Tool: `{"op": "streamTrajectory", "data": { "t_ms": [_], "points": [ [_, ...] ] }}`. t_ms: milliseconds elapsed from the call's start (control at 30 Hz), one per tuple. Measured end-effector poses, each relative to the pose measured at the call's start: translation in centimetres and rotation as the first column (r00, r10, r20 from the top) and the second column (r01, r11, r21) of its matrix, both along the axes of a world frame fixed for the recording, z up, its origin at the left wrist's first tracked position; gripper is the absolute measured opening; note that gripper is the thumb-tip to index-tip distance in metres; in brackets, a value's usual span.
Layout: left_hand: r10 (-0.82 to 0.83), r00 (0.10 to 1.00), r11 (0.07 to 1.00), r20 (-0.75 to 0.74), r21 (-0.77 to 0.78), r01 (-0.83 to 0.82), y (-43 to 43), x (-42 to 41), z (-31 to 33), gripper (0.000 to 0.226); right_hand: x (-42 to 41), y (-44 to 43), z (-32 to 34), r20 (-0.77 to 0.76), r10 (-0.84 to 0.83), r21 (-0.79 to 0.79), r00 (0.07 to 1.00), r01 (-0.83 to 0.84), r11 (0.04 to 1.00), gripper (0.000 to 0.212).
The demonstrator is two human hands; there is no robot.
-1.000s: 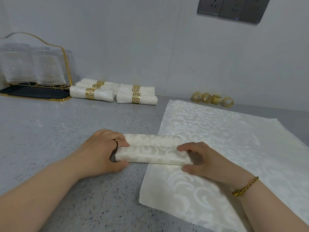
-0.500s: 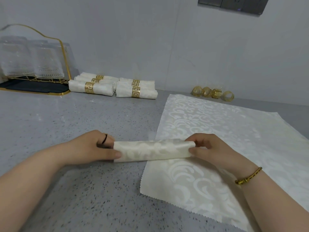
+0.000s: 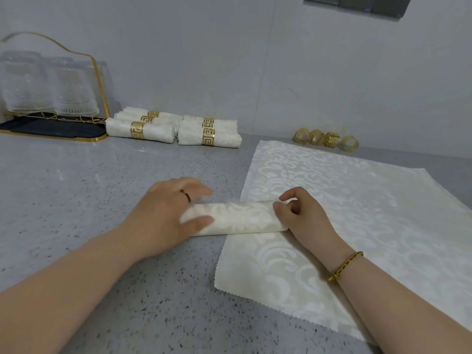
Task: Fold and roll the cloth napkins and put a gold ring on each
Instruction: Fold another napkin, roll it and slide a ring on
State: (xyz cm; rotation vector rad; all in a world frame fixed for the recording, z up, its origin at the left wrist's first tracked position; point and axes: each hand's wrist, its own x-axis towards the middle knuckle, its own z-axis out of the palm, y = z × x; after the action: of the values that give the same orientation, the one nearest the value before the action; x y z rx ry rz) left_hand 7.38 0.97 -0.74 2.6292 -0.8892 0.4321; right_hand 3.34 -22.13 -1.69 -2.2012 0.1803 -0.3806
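A rolled napkin [image 3: 240, 218] is held low over the grey counter [image 3: 76, 187], in front of the person; its left half is above the bare stone and its right half is above the edge of a flat napkin [image 3: 357, 213]. The left end is grasped by the left hand [image 3: 166, 215], with the thumb laid on the near side and the fingers reaching over the far side. The right end is pinched by the right hand [image 3: 301, 218], whose fingers are curled round it. No ring is seen on this roll.

At the back, near the wall, finished rolls [image 3: 173, 129] are stacked in two small piles, each one closed with a gold band (five are counted, as far as it can be told). They are placed just beside a glass rack [image 3: 51, 98]. Well apart, to the right, loose gold rings [image 3: 325, 139] are lined up; four can be made out.

So the task is judged to be more than half done. The rolling of this napkin seems complete, and a ring has yet to be put on it. After that, the flat napkin remains to be folded, rolled and ringed.
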Motion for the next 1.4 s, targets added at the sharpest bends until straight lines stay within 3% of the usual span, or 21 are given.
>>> {"op": "streamTrajectory", "data": {
  "t_ms": [33, 133, 200, 300, 400, 567, 733, 833, 900, 967, 1067, 1167, 1300, 1400],
  "points": [
    [-0.074, 0.995, 0.994, 0.071, 0.084, 0.068, -0.3, -0.1, -0.2, 0.067, 0.0, 0.0, -0.1, 0.011, -0.010, -0.021, 1.000, 0.010, 1.000, 0.012],
    [-0.201, 0.946, 0.964, 0.253, 0.220, 0.146, -0.7, 0.2, -1.5, 0.050, 0.0, -0.2, -0.3, 0.035, -0.005, -0.161, 0.999, 0.011, 0.987, 0.016],
    [-0.213, 0.938, 0.967, 0.272, 0.199, 0.162, -0.7, 0.4, -1.8, 0.049, -0.1, 0.0, -0.3, 0.112, 0.034, -0.284, 0.993, -0.001, 0.959, 0.013],
    [-0.237, 0.927, 0.967, 0.291, 0.167, 0.195, -0.8, 0.6, -2.0, 0.067, -0.5, 0.0, 0.0, 0.278, 0.209, -0.533, 0.938, -0.030, 0.845, 0.007],
    [-0.227, 0.939, 0.970, 0.259, 0.148, 0.193, -0.8, 0.6, -1.9, 0.067, -1.5, -0.1, 0.7, 0.151, 0.305, -0.630, 0.940, -0.147, 0.763, 0.014],
    [-0.236, 0.953, 0.966, 0.191, 0.158, 0.207, -0.8, 0.4, -1.7, 0.041, -2.8, -0.7, 1.6, -0.010, 0.291, -0.630, 0.957, -0.232, 0.741, 0.028],
    [-0.247, 0.956, 0.959, 0.158, 0.185, 0.216, -0.6, 0.1, -1.2, 0.042, -2.3, 0.3, 2.9, -0.065, 0.272, -0.709, 0.960, -0.236, 0.665, 0.027],
    [-0.233, 0.972, 0.957, -0.023, 0.171, 0.234, -0.5, 0.0, -0.7, 0.063, -1.0, 0.3, 4.1, -0.230, 0.208, -0.701, 0.951, -0.310, 0.642, 0.028],
    [-0.246, 0.969, 0.957, -0.003, 0.159, 0.243, -0.5, 0.1, -1.0, 0.062, 0.0, -0.2, 4.9, -0.306, 0.196, -0.600, 0.932, -0.349, 0.720, 0.022],
    [-0.247, 0.968, 0.959, 0.050, 0.159, 0.236, -0.5, 0.3, -1.4, 0.043, 0.8, -0.8, 5.4, -0.383, 0.252, -0.326, 0.889, -0.386, 0.863, 0.016],
    [-0.283, 0.956, 0.955, 0.080, 0.116, 0.273, -0.5, 0.5, -1.7, 0.037, 1.6, -1.9, 5.3, -0.426, 0.316, -0.022, 0.848, -0.359, 0.933, 0.017],
    [-0.299, 0.952, 0.949, 0.063, 0.126, 0.289, -0.6, 0.3, -1.2, 0.042, 1.9, -2.3, 4.2, -0.404, 0.315, 0.082, 0.859, -0.309, 0.948, 0.015],
    [-0.195, 0.965, 0.980, -0.172, -0.066, 0.187, -0.5, 0.5, -1.5, 0.103, 1.5, -2.3, 2.7, -0.322, 0.311, 0.095, 0.894, -0.297, 0.950, 0.008],
    [-0.167, 0.958, 0.982, -0.234, -0.124, 0.141, -1.0, 0.2, -1.2, 0.097, 1.4, -2.3, 2.2, -0.264, 0.344, 0.161, 0.901, -0.310, 0.937, 0.015]
  ]
}}
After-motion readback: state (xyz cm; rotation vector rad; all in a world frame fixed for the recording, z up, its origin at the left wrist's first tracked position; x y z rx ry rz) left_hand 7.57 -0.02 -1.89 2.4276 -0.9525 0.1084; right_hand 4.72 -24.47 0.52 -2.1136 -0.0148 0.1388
